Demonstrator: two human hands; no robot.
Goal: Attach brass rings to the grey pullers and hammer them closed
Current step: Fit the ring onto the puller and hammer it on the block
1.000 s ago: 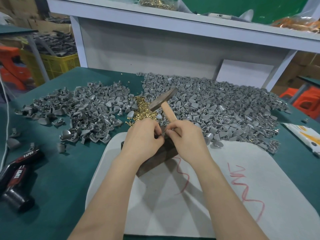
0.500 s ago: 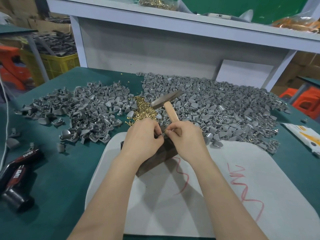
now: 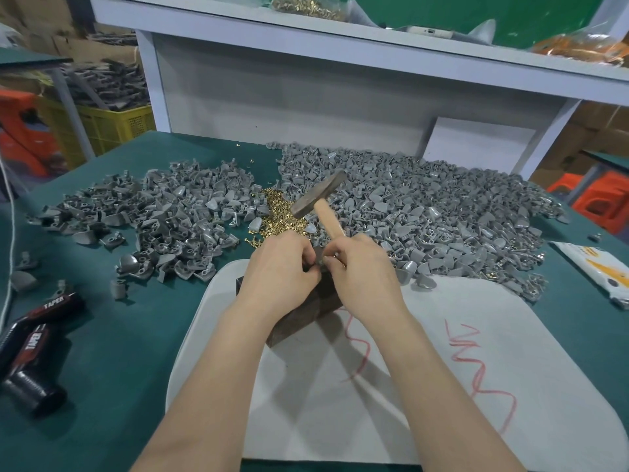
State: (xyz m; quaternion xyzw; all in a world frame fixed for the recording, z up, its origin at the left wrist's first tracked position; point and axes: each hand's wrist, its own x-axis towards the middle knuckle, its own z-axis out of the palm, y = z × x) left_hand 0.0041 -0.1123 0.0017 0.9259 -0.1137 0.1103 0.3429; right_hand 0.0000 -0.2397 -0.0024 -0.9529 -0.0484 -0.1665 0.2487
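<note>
The left hand [image 3: 282, 267] is curled, its fingertips pinched together against those of the right hand [image 3: 362, 274]. Between them sits a small grey piece, most likely one puller [image 3: 321, 263]. Whether a ring is already hooked on it is too small to tell. The right hand does two jobs: its thumb and forefinger help pinch the piece, while its other fingers wrap the wooden handle of the hammer [image 3: 320, 197], whose dark head stands tilted up just beyond the knuckles.

Directly beneath both hands is a dark block [image 3: 316, 306], which probably serves as the anvil. It rests on a white mat [image 3: 459, 386] that spreads back toward the wrists and forearms.

Just past the left fingertips lies a little heap of brass rings [image 3: 274, 212]. Grey pullers are piled beyond and outward of the right hand [image 3: 425, 219] and again outward of the left [image 3: 163, 216], all on the green table [image 3: 119, 352].

The pullers look like rigid moulded parts, light and smooth, so they can skid out of a pinch. It seems best to grip one by its broad flat body and leave the eye end free. The rings look tiny, thin and easy to bend or drop. A fingertip pinch across the sides, with the open gap facing the puller, should suit them. The hammer is head-heavy, so held this far down the handle it calls for light taps.
</note>
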